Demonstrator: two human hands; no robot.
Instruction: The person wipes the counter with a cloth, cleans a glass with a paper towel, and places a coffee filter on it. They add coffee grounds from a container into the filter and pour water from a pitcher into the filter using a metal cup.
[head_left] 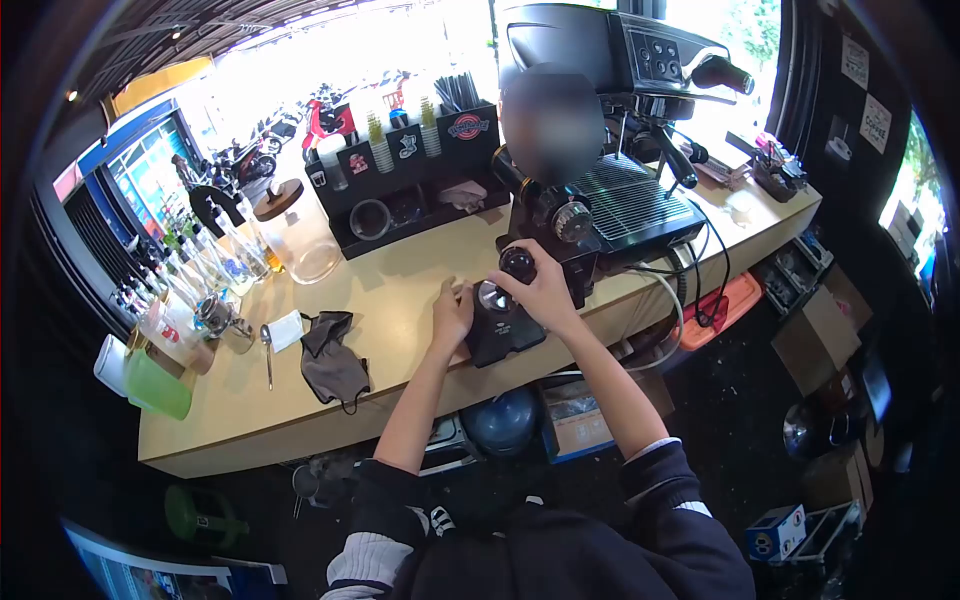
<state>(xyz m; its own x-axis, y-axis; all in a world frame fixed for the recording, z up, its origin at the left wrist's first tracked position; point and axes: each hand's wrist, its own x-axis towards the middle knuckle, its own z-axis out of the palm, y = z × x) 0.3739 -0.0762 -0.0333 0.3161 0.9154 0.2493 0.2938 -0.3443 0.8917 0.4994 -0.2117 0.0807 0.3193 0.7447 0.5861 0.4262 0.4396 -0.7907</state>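
My right hand [543, 290] is closed around the dark round knob of a coffee tamper [517, 264], above a black tamping stand [505, 338] at the counter's front edge. Just below the knob, a shiny metal piece [492, 297] shows on the stand. My left hand [454, 314] is at the stand's left side, fingers loosely bent and apart, with nothing visible in them. Directly behind my hands is a coffee grinder with a ridged dial [572, 222], its top covered by a blurred patch.
An espresso machine [640, 60] with a drip grate [630, 200] stands back right. A black cup organizer [410, 180] and a lidded clear jar [305, 240] are behind left. A grey face mask [334, 362], spoon [267, 358] and several bottles [225, 260] lie or stand along the wooden counter [230, 425].
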